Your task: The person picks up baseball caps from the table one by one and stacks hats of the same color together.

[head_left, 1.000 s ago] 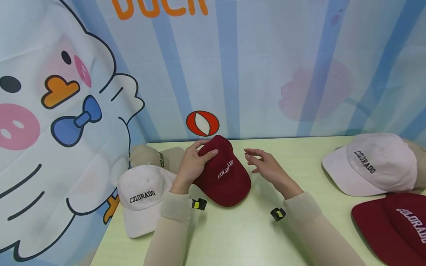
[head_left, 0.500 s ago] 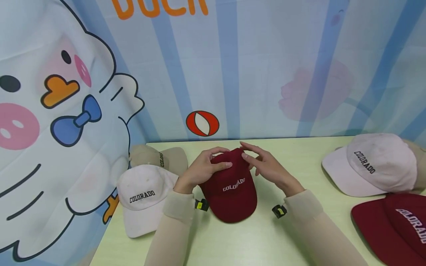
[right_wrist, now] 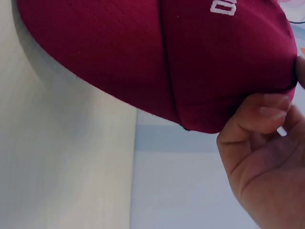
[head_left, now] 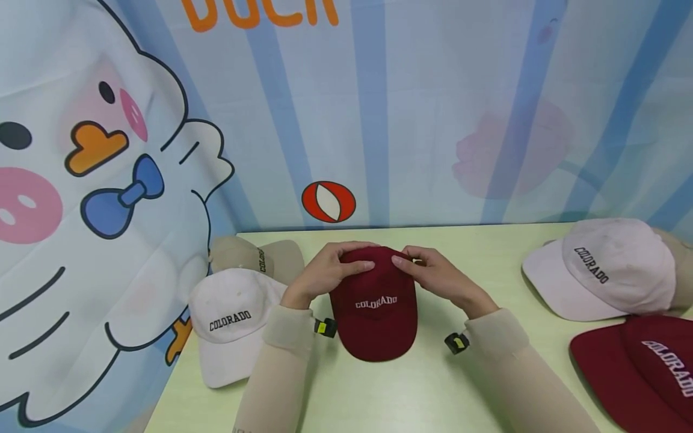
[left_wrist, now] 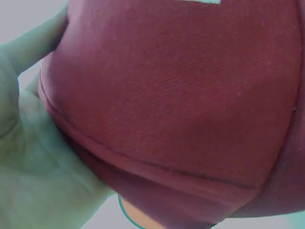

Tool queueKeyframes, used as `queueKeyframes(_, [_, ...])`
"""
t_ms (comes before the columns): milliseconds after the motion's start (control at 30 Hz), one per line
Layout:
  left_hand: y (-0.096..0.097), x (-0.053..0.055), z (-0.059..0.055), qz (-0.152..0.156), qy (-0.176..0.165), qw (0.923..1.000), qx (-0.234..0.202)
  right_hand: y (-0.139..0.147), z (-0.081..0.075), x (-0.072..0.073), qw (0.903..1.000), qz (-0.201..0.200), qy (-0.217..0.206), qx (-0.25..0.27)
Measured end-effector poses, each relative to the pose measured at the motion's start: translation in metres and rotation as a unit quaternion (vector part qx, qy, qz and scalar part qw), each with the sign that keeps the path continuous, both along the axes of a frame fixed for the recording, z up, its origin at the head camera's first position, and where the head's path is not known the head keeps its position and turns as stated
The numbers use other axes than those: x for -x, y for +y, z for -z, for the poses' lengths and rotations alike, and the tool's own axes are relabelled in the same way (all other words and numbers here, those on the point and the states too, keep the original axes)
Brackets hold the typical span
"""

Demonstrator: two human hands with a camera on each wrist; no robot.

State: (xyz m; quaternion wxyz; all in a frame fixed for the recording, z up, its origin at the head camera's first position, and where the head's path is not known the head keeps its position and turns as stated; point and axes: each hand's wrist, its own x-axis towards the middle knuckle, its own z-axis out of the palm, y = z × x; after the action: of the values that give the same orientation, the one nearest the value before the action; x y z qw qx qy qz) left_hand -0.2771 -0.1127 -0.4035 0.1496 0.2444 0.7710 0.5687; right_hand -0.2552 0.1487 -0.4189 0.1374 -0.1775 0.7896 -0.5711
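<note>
A dark red baseball cap (head_left: pixel 375 325) with white COLORADO lettering is held at mid-table, its brim towards me. My left hand (head_left: pixel 325 270) grips the crown's left side, thumb on the front and fingers behind. On the crown's right side my right hand (head_left: pixel 441 275) pinches the cloth, thumb in front. The left wrist view shows the cap's side panel (left_wrist: pixel 181 105) against the left palm (left_wrist: pixel 43 167). Curled fingers of the right hand (right_wrist: pixel 267 157) meet the cap's lower edge (right_wrist: pixel 205 114) in the right wrist view.
A white cap (head_left: pixel 233 319) and a beige cap (head_left: pixel 284 258) lie at the left. To the right are another white cap (head_left: pixel 622 270), a beige cap (head_left: pixel 679 258) partly behind it, and a second dark red cap (head_left: pixel 628 367). A cartoon backdrop (head_left: pixel 422 120) hangs behind the table (head_left: pixel 390 397).
The red cap has moved down and right and turned from tilted to straight, brim facing me. My right hand, apart from it a second ago, now pinches its right side.
</note>
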Motion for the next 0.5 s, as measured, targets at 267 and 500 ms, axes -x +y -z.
queueKeyframes(267, [0.006,0.012,0.014,-0.098,0.071,0.9915,0.047,-0.01,0.015,0.006,0.9966,0.069,-0.043,0.012])
queueKeyframes(500, [0.011,0.019,0.021,-0.154,0.119,0.9751,0.106,-0.02,0.02,0.012,0.9925,0.116,-0.039,-0.003])
